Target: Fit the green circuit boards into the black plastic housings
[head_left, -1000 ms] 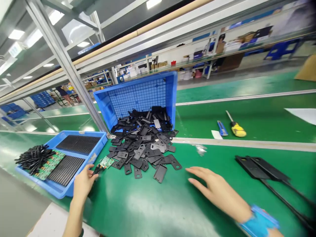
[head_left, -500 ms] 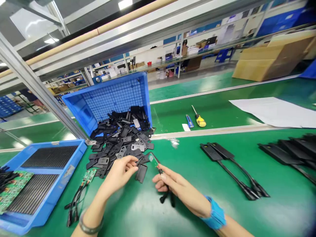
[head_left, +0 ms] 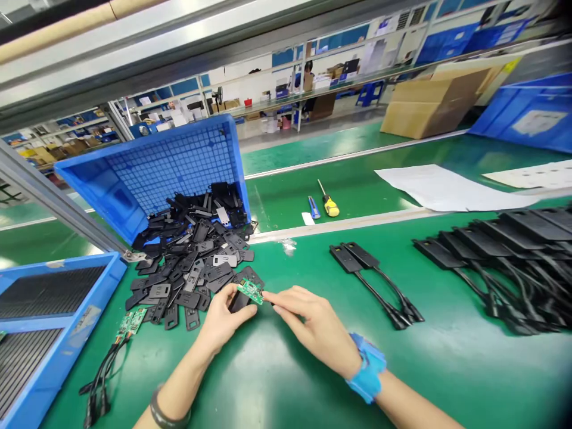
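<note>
- Head view: black case (head_left: 239,304) held between thumb and fingers of the left hand (head_left: 224,319).
- Green circuit board (head_left: 250,291) located over the case, between both hands; its near end pinched by fingertips of the right hand (head_left: 310,316).
- Board judged light, stiff, fragile; best held by its edges.
- Case judged light, rigid, slightly slippery; best gripped along its sides.
- Black covers (head_left: 218,272) piled beyond the left hand.

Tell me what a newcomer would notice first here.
Probably the big blue crate left of centre, tipped toward the viewer, with black plastic pieces heaped from it onto the green bench. Next, perhaps, the small green circuit board between left hand and right hand, then the black cabled units lined up at right.
</note>
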Motion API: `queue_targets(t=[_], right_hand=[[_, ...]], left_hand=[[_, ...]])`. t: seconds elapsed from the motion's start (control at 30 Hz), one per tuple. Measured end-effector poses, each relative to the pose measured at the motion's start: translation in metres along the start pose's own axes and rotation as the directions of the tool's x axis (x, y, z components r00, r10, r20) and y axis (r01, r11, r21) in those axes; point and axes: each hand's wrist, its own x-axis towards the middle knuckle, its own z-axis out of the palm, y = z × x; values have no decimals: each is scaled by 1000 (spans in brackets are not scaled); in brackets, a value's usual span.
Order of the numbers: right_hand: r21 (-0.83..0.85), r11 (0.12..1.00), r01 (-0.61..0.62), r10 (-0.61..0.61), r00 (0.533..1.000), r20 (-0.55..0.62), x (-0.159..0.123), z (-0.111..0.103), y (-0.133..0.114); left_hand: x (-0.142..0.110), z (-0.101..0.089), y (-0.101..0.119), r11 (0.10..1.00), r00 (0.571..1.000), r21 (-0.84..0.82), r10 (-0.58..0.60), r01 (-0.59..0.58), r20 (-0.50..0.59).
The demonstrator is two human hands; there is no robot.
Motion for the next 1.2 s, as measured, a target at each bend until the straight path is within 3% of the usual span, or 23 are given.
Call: queue_targets(t=[0.1,0.23,0.43,0.57,0.83,1.07,1.2], right_hand=[[-190,978,88,-80,996,51,-4,7,7],[-281,954,105,-87,993,78,-8,14,14],[-209,976,58,-58,998,6,-7,16,12],[-170,983,62,-70,997,-42,-7,15,10],[-85,992,90,-90,996,-2,-11,20,9],[-144,986,79,-73,996,43,-12,23,9],[-217,972,95,-74,992,105,-14,26,8]], left_hand=[[-3,6,-8,923,991,-362,-123,133,49],[-7,5,-12,796,975,-564,-193,220,109],[-10,2,-12,706,971,-671,-107,227,215],[-12,5,-13,683,979,-701,-124,204,165],[-14,12,-13,638,972,-747,-229,186,47],[-18,18,-12,614,986,-773,-142,161,93],[-18,23,-14,628,986,-766,-158,142,53]])
